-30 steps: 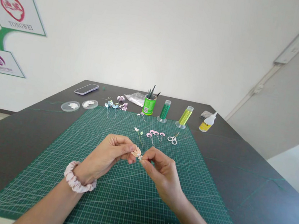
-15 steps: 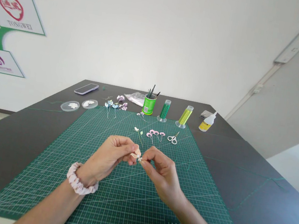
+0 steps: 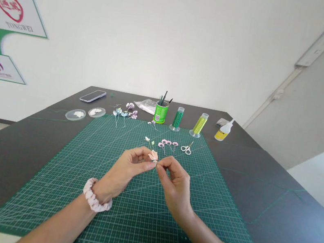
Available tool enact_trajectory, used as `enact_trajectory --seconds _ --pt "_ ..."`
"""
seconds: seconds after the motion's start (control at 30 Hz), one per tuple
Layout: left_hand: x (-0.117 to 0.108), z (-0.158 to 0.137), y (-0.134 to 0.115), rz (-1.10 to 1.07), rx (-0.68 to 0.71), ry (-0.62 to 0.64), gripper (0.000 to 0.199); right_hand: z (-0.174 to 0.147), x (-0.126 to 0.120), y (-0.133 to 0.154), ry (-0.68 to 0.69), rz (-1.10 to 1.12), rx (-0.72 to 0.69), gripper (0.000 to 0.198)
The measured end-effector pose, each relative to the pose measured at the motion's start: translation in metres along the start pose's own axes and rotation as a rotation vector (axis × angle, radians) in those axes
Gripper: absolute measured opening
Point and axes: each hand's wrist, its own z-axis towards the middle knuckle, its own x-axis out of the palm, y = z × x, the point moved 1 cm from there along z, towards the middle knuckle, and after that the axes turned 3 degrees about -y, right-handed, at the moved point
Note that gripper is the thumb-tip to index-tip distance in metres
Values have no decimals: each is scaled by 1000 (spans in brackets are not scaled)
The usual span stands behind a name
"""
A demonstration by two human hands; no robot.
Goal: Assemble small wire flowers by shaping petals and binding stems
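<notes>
A small pale pink craft flower [image 3: 153, 155] is held up over the green cutting mat [image 3: 94, 226]. My left hand [image 3: 131, 166] pinches it near its base between thumb and fingers, petals pointing up. My right hand [image 3: 175, 182] has thumb and forefinger pressed together at the lower right of the flower base; what is between these fingertips is too small to make out. Just beyond the hands lie several pink wired petals [image 3: 168, 143], a white bud on a stem [image 3: 147, 139] and white-handled scissors [image 3: 187, 148].
Toward the back stand a green can of tools [image 3: 160, 113], a dark green thread spool [image 3: 177, 120], a yellow-green spool [image 3: 199, 125] and a glue bottle [image 3: 223, 131]. At left are blue flowers [image 3: 119, 113], clear dishes [image 3: 71, 114] with white pieces, and a phone [image 3: 93, 96].
The flower has turned from lying sideways to petals up, and moved slightly away from me. My left hand has shifted right and rolled, its thumb now lower at the flower's base.
</notes>
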Motion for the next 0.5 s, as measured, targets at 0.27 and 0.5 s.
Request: enact_trajectory --seconds 0.27,0.5 --pt "2 0 0 38 68 -9 19 -2 2 4 8 -74 -89 20" --pt "-7 -2 -2 345 388 -99 11 5 -11 8 -11 -69 -133 14"
